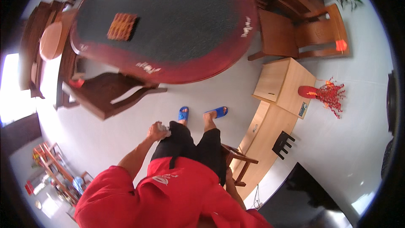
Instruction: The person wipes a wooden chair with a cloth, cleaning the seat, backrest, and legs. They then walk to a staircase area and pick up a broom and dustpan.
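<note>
My left hand [155, 132] is beside the left thigh of my black shorts, its fingers closed around a crumpled whitish wad [163, 128], perhaps tissue or plastic. At my right hip, a small dark wooden stool [241, 161] is tilted with its legs pointing outward. My right hand [229, 174] grips it at the near side; shorts and sleeve partly hide the fingers. Ahead stands an oval table [177, 22] with a dark top and a red patterned border. On it lies an orange-brown woven or ridged square mat [121, 27].
A wooden chair [107, 93] stands at the table's near left, another [281, 34] at its right. To my right are a light wood cabinet [284, 85], a red vase [306, 92] with red berry sprigs, a black rack [282, 144] and a large dark screen [303, 199].
</note>
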Tool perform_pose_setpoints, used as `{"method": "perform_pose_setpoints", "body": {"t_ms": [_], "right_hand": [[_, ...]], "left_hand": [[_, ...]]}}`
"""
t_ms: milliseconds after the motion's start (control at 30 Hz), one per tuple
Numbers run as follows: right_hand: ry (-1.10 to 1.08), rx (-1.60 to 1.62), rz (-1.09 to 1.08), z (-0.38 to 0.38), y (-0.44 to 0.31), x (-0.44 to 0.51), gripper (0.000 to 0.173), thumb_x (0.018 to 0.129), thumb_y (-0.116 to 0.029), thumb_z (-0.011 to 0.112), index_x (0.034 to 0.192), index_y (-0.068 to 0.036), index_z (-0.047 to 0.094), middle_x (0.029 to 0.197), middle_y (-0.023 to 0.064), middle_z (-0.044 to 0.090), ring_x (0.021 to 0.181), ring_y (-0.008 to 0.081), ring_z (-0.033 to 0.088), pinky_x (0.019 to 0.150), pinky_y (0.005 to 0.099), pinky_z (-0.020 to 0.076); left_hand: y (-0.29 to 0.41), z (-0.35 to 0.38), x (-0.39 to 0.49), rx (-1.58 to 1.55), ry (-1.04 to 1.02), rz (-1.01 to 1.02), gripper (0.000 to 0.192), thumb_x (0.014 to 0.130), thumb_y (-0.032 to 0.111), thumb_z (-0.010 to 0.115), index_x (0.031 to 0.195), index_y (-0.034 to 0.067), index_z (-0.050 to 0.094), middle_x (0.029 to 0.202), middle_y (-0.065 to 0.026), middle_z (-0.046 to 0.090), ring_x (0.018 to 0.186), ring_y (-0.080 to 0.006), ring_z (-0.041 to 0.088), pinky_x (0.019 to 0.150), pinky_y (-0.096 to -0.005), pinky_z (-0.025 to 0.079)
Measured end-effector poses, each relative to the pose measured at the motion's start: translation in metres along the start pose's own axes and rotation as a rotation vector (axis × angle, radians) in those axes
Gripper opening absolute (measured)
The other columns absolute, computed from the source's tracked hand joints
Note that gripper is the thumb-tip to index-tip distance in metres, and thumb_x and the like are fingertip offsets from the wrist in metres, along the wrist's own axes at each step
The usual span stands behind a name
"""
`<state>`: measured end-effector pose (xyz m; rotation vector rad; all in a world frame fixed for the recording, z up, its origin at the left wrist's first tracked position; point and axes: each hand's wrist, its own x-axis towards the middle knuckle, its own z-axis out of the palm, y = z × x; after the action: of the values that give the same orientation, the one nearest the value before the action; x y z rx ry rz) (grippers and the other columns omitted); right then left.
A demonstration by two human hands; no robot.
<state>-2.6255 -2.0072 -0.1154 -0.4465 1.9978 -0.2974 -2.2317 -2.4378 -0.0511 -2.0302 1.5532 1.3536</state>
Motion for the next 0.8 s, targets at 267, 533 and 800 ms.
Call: {"method": "perform_pose_setpoints", "body": {"t_ms": [267, 533, 800], "right_hand": [[-0.16, 0.19, 0.017, -0.022, -0.144, -0.051, 0.028, 0.099, -0.024, 0.052, 0.108, -0.001, 0.066, 0.089, 0.005, 0.066, 0.078, 0.0169, 0.066, 0.066, 0.0347, 0.0556], [-0.159, 0.345, 0.16, -0.025, -0.175, 0.015, 0.032, 0.098, -0.025, 0.049, 0.105, -0.001, 0.068, 0.088, 0.0071, 0.065, 0.076, 0.0235, 0.065, 0.069, 0.0402, 0.0543], [-0.271, 0.115, 0.101, -0.017, -0.247, -0.02, 0.041, 0.097, -0.034, 0.047, 0.1, 0.0, 0.07, 0.086, 0.0111, 0.068, 0.073, 0.0294, 0.063, 0.071, 0.0406, 0.0529]], "left_hand": [[-0.108, -0.044, -0.031, -0.26, 0.205, -0.091, 0.078, 0.067, 0.035, 0.09, 0.136, 0.009, 0.063, 0.116, -0.0173, 0.074, 0.106, -0.0298, 0.072, 0.092, -0.0436, 0.059], [-0.234, 0.011, -0.119, -0.872, 0.332, -0.394, 0.068, 0.07, 0.023, 0.091, 0.129, 0.002, 0.065, 0.115, -0.0143, 0.074, 0.103, -0.0242, 0.072, 0.089, -0.0415, 0.06], [-0.301, 0.087, -0.21, -0.929, 0.298, -0.562, 0.066, 0.071, 0.027, 0.089, 0.126, -0.001, 0.067, 0.112, -0.0178, 0.075, 0.103, -0.0271, 0.074, 0.089, -0.0423, 0.06]]}}
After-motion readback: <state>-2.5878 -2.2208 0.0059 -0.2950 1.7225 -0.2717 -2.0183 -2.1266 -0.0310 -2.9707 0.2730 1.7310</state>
